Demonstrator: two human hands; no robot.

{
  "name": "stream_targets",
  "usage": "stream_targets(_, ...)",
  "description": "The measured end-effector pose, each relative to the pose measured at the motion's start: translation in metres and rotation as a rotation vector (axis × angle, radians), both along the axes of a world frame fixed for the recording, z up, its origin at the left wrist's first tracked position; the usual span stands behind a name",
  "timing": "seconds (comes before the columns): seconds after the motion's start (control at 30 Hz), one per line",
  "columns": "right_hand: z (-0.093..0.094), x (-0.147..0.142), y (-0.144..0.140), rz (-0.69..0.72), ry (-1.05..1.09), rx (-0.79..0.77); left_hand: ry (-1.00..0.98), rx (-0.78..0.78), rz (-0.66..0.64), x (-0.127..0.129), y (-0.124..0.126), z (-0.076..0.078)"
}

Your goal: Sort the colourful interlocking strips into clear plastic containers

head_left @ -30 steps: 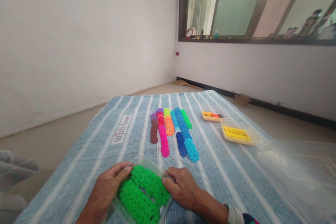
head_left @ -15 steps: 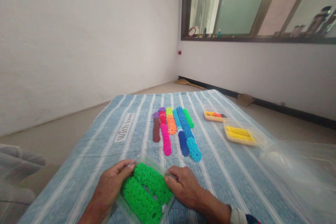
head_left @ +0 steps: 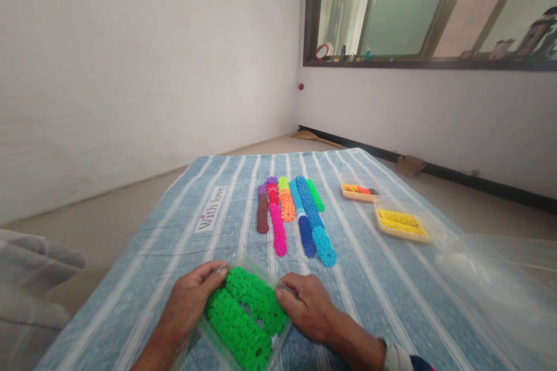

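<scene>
At the near edge of the cloth, a clear plastic box (head_left: 242, 259) holds two rows of green notched discs (head_left: 241, 324). My left hand (head_left: 187, 301) grips the box's left side, thumb over the rim. On the opposite side my right hand (head_left: 308, 308) is closed on the rim, thumb on top. The box is turned at an angle. Beyond it lie rows of similar discs: pink (head_left: 277, 232), brown (head_left: 263, 213), orange (head_left: 287, 204), dark blue (head_left: 307, 236), light blue (head_left: 325, 246) and a short green row (head_left: 315, 195).
To the right stand a box of yellow discs (head_left: 402, 222) and a box with orange and dark pieces (head_left: 360, 190). A clear plastic bag (head_left: 496, 284) lies at the right edge. The striped cloth (head_left: 152, 255) carries a "With love" patch (head_left: 212, 210). Grey fabric (head_left: 35, 284) is at far left.
The view has shifted slightly, so everything appears a little further right. Both hands keep their hold on the box of green discs.
</scene>
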State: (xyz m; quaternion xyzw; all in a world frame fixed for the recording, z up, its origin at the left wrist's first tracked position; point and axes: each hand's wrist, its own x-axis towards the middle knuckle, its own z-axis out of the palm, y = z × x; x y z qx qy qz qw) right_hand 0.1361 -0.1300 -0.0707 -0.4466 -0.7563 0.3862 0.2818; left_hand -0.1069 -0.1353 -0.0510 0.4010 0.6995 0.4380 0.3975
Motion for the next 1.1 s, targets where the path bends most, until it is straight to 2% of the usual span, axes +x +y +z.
stream_targets(0.4,-0.0007,0.0005,-0.0002,0.015,0.010,0.003,-0.012,0.011,0.018,0.0055,-0.0017,0.0057)
stream_targets(1.1,-0.0006,0.0012,-0.0006,0.007,0.025,0.003,-0.014,0.025,-0.031,0.0078,-0.0039,0.0091)
